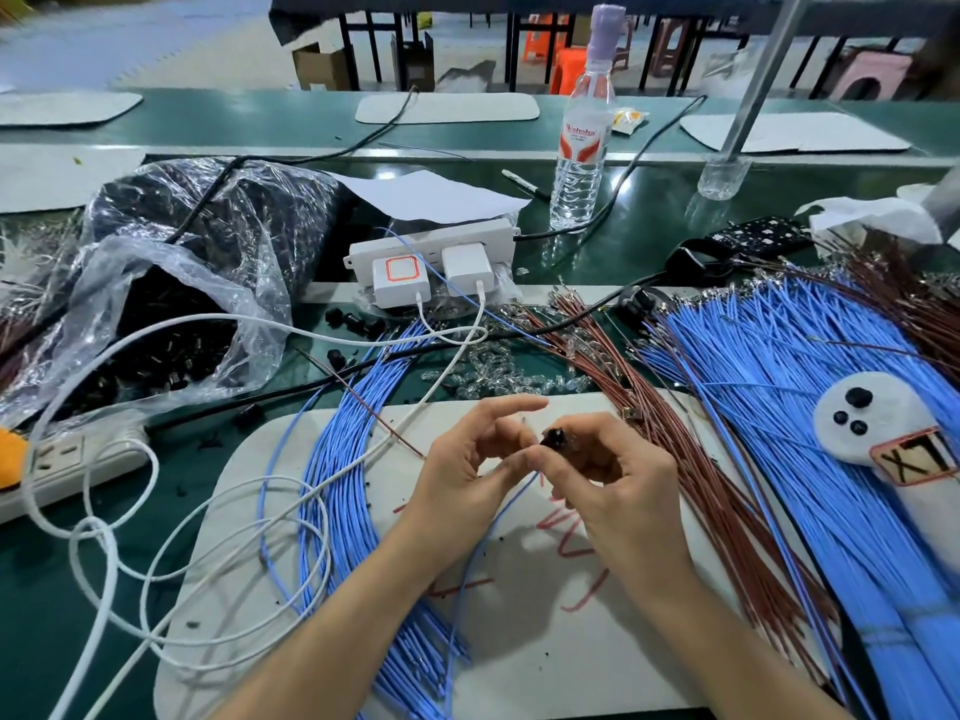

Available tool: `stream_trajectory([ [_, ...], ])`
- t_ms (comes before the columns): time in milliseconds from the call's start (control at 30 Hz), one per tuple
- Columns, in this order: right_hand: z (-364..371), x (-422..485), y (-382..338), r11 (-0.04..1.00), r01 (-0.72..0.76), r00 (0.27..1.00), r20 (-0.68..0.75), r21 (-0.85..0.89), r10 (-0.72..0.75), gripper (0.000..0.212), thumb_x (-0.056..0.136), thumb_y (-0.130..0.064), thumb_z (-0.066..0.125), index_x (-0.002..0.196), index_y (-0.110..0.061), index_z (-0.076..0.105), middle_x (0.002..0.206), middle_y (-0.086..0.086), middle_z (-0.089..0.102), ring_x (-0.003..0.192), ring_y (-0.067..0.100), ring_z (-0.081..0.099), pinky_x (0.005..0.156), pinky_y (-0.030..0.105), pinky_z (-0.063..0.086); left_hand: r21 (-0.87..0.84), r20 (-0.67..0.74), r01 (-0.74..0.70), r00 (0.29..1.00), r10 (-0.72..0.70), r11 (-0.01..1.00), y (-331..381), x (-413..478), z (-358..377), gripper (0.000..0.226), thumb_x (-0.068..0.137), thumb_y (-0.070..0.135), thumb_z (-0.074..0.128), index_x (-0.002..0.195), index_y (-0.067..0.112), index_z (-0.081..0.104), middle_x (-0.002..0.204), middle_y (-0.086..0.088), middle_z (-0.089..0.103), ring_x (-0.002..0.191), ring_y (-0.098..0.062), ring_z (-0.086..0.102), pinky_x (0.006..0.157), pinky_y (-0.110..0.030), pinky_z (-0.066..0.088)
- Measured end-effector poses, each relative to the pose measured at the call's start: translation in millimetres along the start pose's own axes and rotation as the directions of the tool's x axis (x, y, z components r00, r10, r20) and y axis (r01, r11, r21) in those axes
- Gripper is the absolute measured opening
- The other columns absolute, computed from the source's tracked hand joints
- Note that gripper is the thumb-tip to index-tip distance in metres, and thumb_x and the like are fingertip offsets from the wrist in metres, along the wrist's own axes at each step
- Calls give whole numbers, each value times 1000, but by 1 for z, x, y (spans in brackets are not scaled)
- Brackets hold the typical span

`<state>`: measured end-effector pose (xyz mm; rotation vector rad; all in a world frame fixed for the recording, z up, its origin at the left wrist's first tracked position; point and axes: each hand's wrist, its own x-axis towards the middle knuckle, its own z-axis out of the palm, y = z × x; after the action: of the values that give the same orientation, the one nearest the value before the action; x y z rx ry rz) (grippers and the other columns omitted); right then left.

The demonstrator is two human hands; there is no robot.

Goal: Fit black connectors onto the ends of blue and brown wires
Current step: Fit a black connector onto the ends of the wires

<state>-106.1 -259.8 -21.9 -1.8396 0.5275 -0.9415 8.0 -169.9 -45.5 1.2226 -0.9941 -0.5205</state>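
Observation:
My right hand (608, 475) pinches a small black connector (555, 438) above the white mat (571, 662). My left hand (467, 459) holds a thin brown wire (395, 433) that runs up and left, its index finger stretched out. A single blue wire (488, 537) drops from between my hands toward me. Large bundles of blue wires (810, 387) and brown wires (691, 459) lie on the right. Another blue bundle (337, 459) curves down the left of the mat. Loose black connectors (358, 322) lie near the power strip.
An open plastic bag of black connectors (171, 350) sits at the left. A power strip with two chargers (431, 262) and white cables (104, 543) cross the green table. A water bottle (582, 142) stands behind. Clear small parts (498, 366) are scattered mid-table.

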Motion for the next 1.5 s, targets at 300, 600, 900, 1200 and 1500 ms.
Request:
stream_trajectory([
  [300,-2,-1,0,994,91,994,-54,-59,-95,19,72,-29,80,79,-17,66,62,-5,63,56,16,62,55,37,53,18,29,56,998,-57,998,0,-1,3,22,87,12,61,105,23,66,93,-2,69,90,-13,66,81,-25,52],
  [600,0,-6,0,945,296,948,-79,-141,-309,25,77,-27,76,77,-5,65,65,0,56,56,8,51,53,25,46,11,50,76,996,-77,997,0,-2,3,11,86,7,58,96,5,64,90,-20,64,86,-28,64,81,-42,53],
  [900,0,-6,1,933,342,936,-41,-108,-348,23,77,-24,78,79,-5,66,68,-1,58,56,7,54,52,26,48,-111,145,143,981,-126,984,8,-1,0,54,78,57,67,95,8,55,88,-2,59,85,-16,56,77,-29,48],
  [1200,3,-8,-1,938,346,938,-17,-8,-346,14,81,-25,73,87,-17,63,80,-16,57,59,8,60,46,33,53,-133,197,118,976,-90,984,14,0,-1,44,86,48,61,98,7,55,89,8,63,83,-11,61,76,-24,49],
  [1500,-1,-8,0,899,438,897,-68,-1,-437,17,78,-16,76,90,-16,63,78,-5,59,63,10,58,53,29,50,-64,138,91,987,-81,994,9,0,3,21,92,32,57,96,11,55,84,-11,59,77,-30,56,69,-56,45],
])
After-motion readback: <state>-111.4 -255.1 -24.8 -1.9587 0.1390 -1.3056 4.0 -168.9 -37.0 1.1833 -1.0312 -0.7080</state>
